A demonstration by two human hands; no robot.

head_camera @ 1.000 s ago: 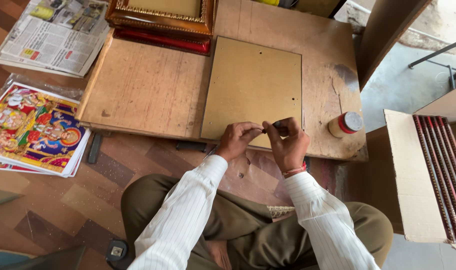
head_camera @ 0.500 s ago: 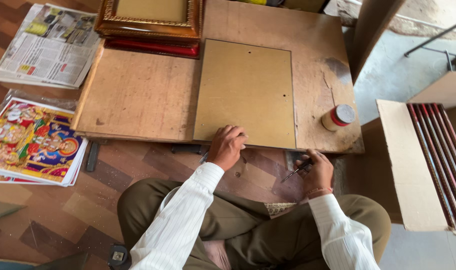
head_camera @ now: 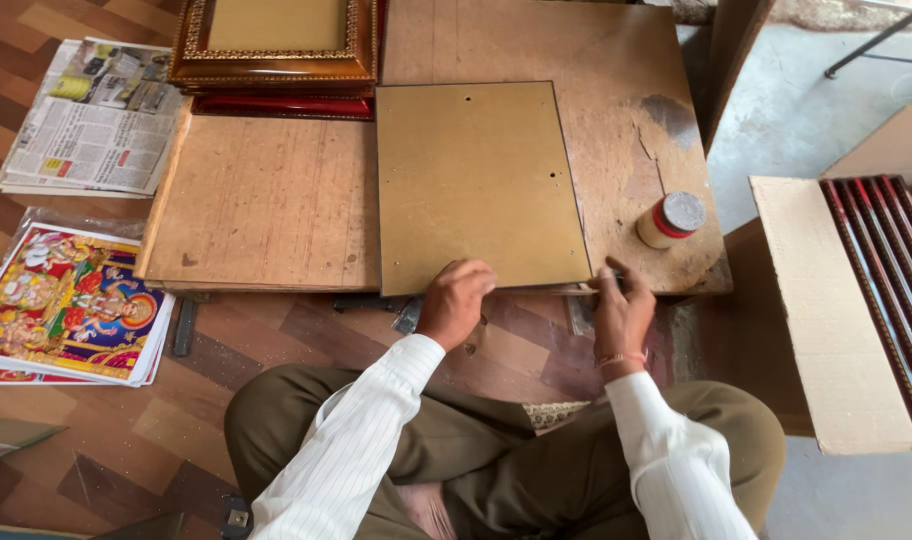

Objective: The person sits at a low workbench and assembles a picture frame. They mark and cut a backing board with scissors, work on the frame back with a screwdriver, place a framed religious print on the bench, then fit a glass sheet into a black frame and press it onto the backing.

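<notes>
A flat brown backing board [head_camera: 476, 185] lies on a low wooden work table [head_camera: 266, 205]. My left hand [head_camera: 456, 300] rests on the board's near edge, its fingers curled over it. At the board's near right corner, my right hand [head_camera: 621, 315] grips a thin metal tool [head_camera: 574, 291]. The tool's tip points left along the board's edge. Both white sleeves reach forward from my crossed legs.
A small jar [head_camera: 671, 218] with a red band stands on the table's right side. Gilt picture frames [head_camera: 276, 50] are stacked at the back. Newspaper [head_camera: 91, 120] and colourful prints [head_camera: 66, 305] lie on the floor at left. A cardboard box [head_camera: 826, 300] at right holds several red mouldings.
My hands were together at the board's near edge, then parted. The right hand dropped to the floor side with the tool and has come back up to the near right corner.
</notes>
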